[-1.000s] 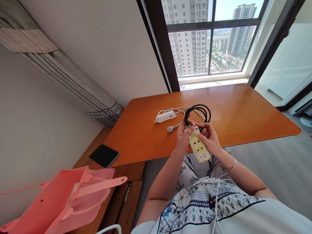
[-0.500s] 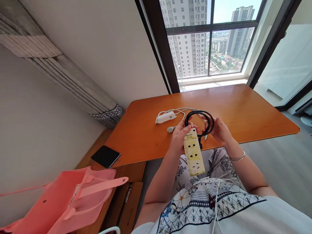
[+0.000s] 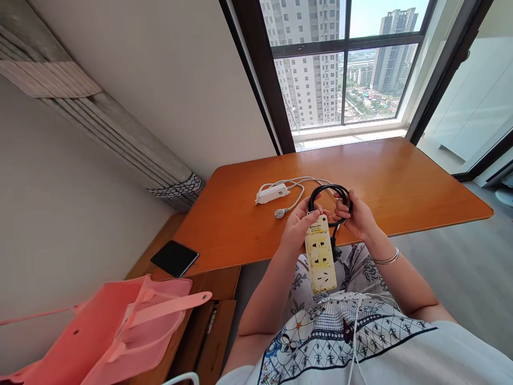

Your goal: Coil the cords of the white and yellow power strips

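Note:
My left hand (image 3: 298,224) is closed around the top end of a yellowed power strip (image 3: 321,259), which hangs tilted over my lap with its sockets facing up. A black cord (image 3: 332,188), wound into a loop, rises from that end. The fingers of my right hand (image 3: 356,214) are closed on the right side of this loop. Below the loop a black plug (image 3: 336,251) dangles beside the strip. Behind my left hand, on the table, lies a white power strip (image 3: 273,193) with a white cord and a round white plug (image 3: 279,213).
The orange-brown wooden table (image 3: 380,176) reaches to the window. At its left front corner lies a black tablet (image 3: 175,258). A pink bag (image 3: 104,326) stands at the lower left, near an open wooden drawer (image 3: 216,337). A gathered curtain (image 3: 120,133) hangs on the left.
My right hand's fingers have closed onto the black loop. The black plug now hangs lower and shows beside the strip. The strip and loop have shifted slightly to the right.

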Demonstrator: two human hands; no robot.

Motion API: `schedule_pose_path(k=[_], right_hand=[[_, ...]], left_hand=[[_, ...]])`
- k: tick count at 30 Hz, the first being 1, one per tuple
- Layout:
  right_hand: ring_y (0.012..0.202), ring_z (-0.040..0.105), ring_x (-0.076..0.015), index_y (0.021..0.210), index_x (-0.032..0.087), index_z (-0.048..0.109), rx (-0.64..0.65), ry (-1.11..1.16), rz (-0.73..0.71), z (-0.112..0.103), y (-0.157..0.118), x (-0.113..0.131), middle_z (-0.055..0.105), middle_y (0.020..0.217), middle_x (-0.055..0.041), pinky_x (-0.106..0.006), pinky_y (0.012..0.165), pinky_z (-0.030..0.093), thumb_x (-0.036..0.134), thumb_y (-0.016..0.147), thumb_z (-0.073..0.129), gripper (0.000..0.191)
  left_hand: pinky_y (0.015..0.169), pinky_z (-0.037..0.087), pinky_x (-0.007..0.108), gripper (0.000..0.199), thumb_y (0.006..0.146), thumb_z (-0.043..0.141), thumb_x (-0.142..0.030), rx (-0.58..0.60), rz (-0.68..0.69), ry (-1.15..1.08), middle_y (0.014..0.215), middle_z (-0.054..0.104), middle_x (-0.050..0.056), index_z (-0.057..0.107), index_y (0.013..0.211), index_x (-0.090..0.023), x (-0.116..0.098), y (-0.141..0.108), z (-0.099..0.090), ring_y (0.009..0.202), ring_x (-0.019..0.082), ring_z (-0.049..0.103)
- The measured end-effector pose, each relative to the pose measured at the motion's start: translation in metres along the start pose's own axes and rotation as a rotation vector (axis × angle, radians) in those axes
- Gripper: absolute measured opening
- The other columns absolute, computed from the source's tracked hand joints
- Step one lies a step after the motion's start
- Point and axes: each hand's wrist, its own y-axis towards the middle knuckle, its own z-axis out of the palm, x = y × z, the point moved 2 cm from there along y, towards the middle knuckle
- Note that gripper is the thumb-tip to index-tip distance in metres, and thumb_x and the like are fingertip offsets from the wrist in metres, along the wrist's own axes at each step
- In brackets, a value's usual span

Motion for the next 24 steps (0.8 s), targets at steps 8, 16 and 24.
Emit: schedule_pose_path(k=[8, 16, 24], right_hand=[[0.041, 0.019, -0.0043, 0.072, 0.018, 0.054, -0.005, 0.026, 0.155, -0.002, 0.004, 0.002, 0.027, 0.052, 0.0102, -0.020, 0.047, 0.038, 0.068, 0.087, 0.057, 0.053], [0.040, 0.019, -0.0031, 0.073, 0.018, 0.048, 0.036, 0.204, 0.187, -0.001, 0.003, 0.004, 0.026, 0.055, 0.0102, -0.013, 0.041, 0.028, 0.039, 0.096, 0.060, 0.033], [0.038, 0.014, -0.0029, 0.071, 0.019, 0.044, -0.014, 0.238, 0.140, 0.002, 0.011, 0.006, 0.021, 0.051, 0.0120, -0.011, 0.035, 0.021, 0.037, 0.093, 0.063, 0.035]], left_hand=[[0.060, 0.049, 0.024, 0.053, 0.069, 0.082, -0.035, 0.077, 0.036, 0.059, 0.083, 0.060, 0.001, 0.064, 0.116, -0.019, 0.001, -0.005, 0.001, 0.083, 0.021, 0.070], [0.068, 0.051, 0.027, 0.060, 0.069, 0.079, -0.034, 0.058, 0.019, -0.013, 0.082, 0.062, 0.002, 0.063, 0.125, -0.019, 0.004, 0.000, -0.009, 0.090, 0.022, 0.068], [0.074, 0.053, 0.026, 0.052, 0.065, 0.082, -0.031, -0.023, -0.008, -0.076, 0.084, 0.064, 0.000, 0.063, 0.112, -0.020, 0.009, 0.004, -0.002, 0.087, 0.017, 0.070]])
